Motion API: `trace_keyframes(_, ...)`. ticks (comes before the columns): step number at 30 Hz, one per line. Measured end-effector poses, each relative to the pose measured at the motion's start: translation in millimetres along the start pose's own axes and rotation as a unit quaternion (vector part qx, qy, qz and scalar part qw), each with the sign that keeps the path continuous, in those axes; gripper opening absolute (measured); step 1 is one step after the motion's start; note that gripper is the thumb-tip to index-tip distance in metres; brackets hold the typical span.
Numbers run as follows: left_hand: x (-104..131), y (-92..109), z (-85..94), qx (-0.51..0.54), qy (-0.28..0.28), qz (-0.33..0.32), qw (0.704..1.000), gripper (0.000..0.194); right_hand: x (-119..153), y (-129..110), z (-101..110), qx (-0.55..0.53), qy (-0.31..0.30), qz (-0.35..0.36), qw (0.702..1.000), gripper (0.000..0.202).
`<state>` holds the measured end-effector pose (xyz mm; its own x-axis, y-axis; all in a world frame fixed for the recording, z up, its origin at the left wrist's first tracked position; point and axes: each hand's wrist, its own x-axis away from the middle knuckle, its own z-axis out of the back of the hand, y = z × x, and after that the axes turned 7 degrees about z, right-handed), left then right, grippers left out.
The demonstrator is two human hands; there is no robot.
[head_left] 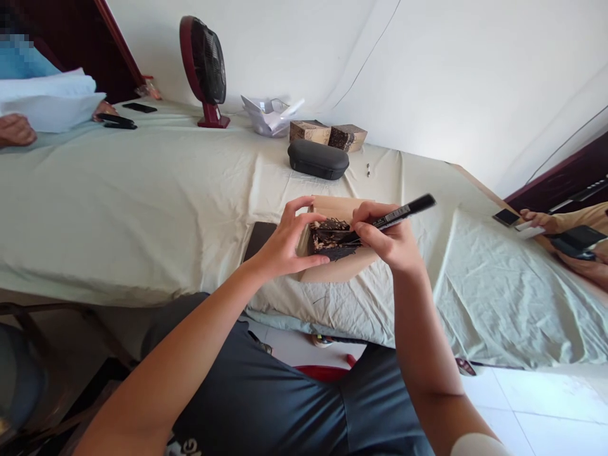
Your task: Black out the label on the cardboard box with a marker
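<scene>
A small cardboard box [331, 272] lies on the cloth in front of me, its middle covered in dense black scribbles. My left hand [285, 244] grips the box's left end, with the thumb on the near side and the fingers on the far side. In my right hand [390, 240] is a black marker pen [403, 209], held like a pencil. Its back end points up to the right, and its lower end reaches the darkened part of the box; the exact tip is hard to make out. A dark flat object [259, 239] is partly hidden behind my left hand.
Beyond the box are a black zip case [318, 159], two patterned boxes [310, 132], a clear plastic bag [272, 117] and a red fan [209, 69]. One person's hands [16, 130] hold papers at left; another's hand [539, 220] is at right, near a phone [506, 218].
</scene>
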<state>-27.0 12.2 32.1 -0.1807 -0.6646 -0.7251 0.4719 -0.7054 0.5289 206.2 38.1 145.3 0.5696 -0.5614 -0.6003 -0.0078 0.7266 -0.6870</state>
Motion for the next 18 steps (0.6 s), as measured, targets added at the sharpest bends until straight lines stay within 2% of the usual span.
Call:
trace_keyframes(3, 3.8, -11.5, -10.2, 0.035, 0.005, 0.033, 0.999, 0.110, -0.6, 0.4, -0.4, 0.014, -0.043, 0.015, 0.999, 0.018)
trace_keyframes(6, 9.2, -22.0, -20.6, 0.059, -0.018, 0.073, 0.995, 0.129, -1.7, -0.1, -1.7, 0.036, -0.086, 0.022, 0.995, 0.016)
trace_keyframes(9, 11.8, -26.4, -23.8, 0.067, -0.034, 0.087, 0.993, 0.134, -2.5, -0.4, -3.8, 0.048, -0.074, 0.027, 0.996, 0.016)
trace_keyframes(13, 9.7, -23.0, -18.7, 0.075, -0.052, 0.101, 0.991, 0.135, -2.4, 1.3, -6.7, 0.086, -0.047, 0.031, 0.995, 0.012)
trace_keyframes(18, 5.9, -16.3, -13.6, 0.083, -0.086, 0.138, 0.983, 0.136, -2.6, 2.9, -5.4, 0.084, -0.078, 0.032, 0.993, 0.008)
